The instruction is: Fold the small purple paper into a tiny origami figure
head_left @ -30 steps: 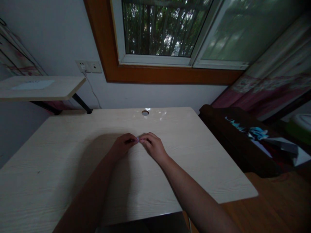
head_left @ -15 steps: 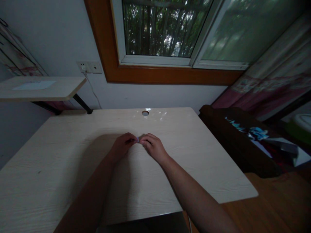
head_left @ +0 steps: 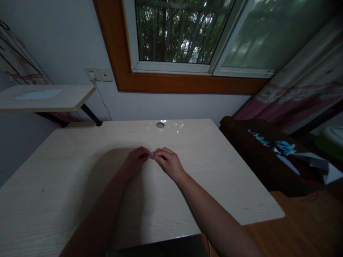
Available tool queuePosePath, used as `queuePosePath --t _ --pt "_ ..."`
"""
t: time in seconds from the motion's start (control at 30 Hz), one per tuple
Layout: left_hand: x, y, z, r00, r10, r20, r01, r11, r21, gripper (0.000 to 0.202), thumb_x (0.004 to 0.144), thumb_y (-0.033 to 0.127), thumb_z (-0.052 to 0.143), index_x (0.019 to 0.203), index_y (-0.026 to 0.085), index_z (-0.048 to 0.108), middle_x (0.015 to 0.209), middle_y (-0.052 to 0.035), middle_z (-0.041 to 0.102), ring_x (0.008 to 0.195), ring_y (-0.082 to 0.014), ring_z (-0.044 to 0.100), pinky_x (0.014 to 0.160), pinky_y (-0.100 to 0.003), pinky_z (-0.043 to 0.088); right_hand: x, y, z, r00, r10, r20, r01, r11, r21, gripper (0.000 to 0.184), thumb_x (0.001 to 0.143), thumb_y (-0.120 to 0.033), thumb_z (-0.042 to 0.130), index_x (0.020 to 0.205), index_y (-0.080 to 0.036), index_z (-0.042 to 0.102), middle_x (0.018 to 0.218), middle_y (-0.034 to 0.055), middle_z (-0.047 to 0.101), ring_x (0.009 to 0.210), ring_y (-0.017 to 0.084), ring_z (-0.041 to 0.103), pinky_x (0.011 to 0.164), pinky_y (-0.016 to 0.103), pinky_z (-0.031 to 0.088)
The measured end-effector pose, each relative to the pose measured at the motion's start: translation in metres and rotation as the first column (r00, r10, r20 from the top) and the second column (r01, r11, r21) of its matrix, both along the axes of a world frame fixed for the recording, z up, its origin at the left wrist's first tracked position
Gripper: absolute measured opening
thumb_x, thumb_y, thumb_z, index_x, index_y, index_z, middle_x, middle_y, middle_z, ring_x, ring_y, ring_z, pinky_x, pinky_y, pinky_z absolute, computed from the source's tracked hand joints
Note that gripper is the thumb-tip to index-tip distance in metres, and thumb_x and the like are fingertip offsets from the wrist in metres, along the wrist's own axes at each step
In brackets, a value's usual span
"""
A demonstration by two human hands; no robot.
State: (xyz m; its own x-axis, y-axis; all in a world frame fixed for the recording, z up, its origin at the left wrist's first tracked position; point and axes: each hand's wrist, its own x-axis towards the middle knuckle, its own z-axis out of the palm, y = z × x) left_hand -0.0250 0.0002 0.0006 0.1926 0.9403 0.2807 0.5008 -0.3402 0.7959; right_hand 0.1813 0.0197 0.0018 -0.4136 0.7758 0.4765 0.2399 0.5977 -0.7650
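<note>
Both hands meet over the middle of the pale wood-grain desk [head_left: 214, 171]. Between their fingertips shows a tiny whitish-purple piece [head_left: 152, 154], too small for me to name. My left hand [head_left: 136, 159] is closed in a pinch on its left side. From the right, my right hand [head_left: 169, 160] is closed too, thumb and forefinger pinched at the piece's edge. Most of the small piece is hidden by the fingers.
A raised shelf [head_left: 80, 98] with a paper sheet [head_left: 39, 94] stands at the back left. A dark laptop-like edge [head_left: 160, 248] lies at the front. A round cable hole [head_left: 160, 125] is at the back. Dark furniture [head_left: 241, 150] holding papers stands right.
My right fingertips have come slightly left, closing the small gap to the whitish-purple piece. My left hand stays in nearly the same place.
</note>
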Motion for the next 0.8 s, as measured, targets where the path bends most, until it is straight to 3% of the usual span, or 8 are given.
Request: queuePosePath --t 0.47,0.63,0.8 --pt "-0.0004 -0.0008 0.0045 0.999 -0.039 -0.002 0.039 0.999 0.028 0.012 0.089 0.026 0.059 0.089 0.021 0.07 0.091 -0.0029 0.069 0.089 -0.0173 0.064 0.087 -0.031 0.049 0.0007 -0.0006 0.0066 1.0 0.008 -0.03 -0.008 1.0 -0.03 0.012 0.091 -0.028 0.066 0.082 -0.023 0.074 0.085 0.0027 0.07 0.082 0.016 0.066 0.08 0.028 0.051" --pt "-0.0005 0.0006 0.002 0.999 0.005 0.048 -0.006 1.0 0.022 0.012 0.087 0.027 0.062 0.091 0.022 0.071 0.092 -0.0036 0.07 0.089 -0.0177 0.065 0.085 -0.031 0.051 0.0018 -0.001 0.0052 0.996 -0.082 -0.043 0.081 0.996 -0.037 0.007 0.088 -0.029 0.07 0.09 -0.023 0.074 0.086 0.0033 0.07 0.077 0.016 0.063 0.071 0.027 0.049" --pt "0.0006 0.0002 -0.0002 0.997 0.003 0.076 -0.002 1.0 -0.02 0.014 0.086 0.031 0.064 0.095 0.022 0.072 0.094 -0.0045 0.072 0.089 -0.0181 0.067 0.085 -0.031 0.053 0.0014 -0.0003 0.0008 0.998 -0.063 -0.02 0.062 0.998 -0.029 0.011 0.087 -0.029 0.071 0.097 -0.024 0.074 0.09 0.0035 0.069 0.072 0.014 0.061 0.067 0.026 0.048"
